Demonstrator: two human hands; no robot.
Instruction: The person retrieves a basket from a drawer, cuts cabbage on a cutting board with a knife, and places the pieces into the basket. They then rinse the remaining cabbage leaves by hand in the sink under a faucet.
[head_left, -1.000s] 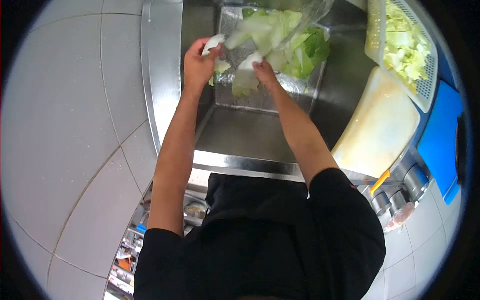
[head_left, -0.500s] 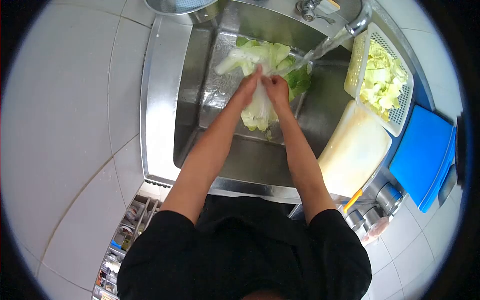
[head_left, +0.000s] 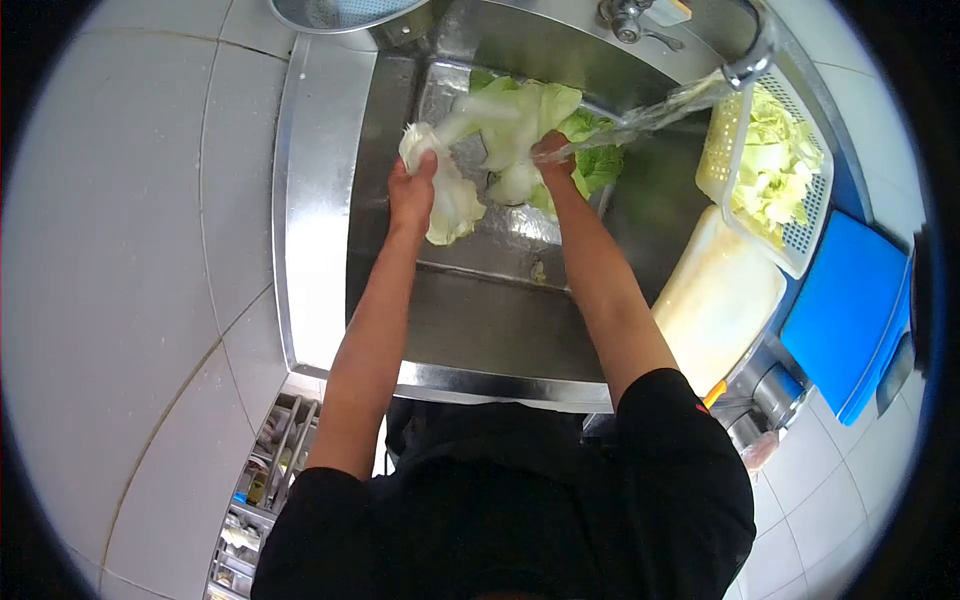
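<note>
On the left side of the sink (head_left: 480, 310), my left hand (head_left: 412, 190) grips a pale cabbage leaf (head_left: 455, 205), its thumb lying over the white rib. My right hand (head_left: 555, 158) is among the other cabbage leaves (head_left: 515, 110) at the sink's far side, beside a thick white stem piece (head_left: 514, 184). The water stream (head_left: 650, 118) from the faucet (head_left: 750, 65) runs onto that hand and blurs its fingers. Darker green leaves (head_left: 598, 165) lie just to its right.
A white perforated basket (head_left: 735, 170) of cut leaves stands right of the sink, with a worn white cutting board (head_left: 720, 295) in front of it. Farther right lies a blue board (head_left: 850, 310). A metal pot with a strainer (head_left: 350, 14) sits at the far left corner.
My hands, together on the leaves before, have moved apart. The left has gone left with a pale leaf; the right has shifted slightly right, into the water stream.
</note>
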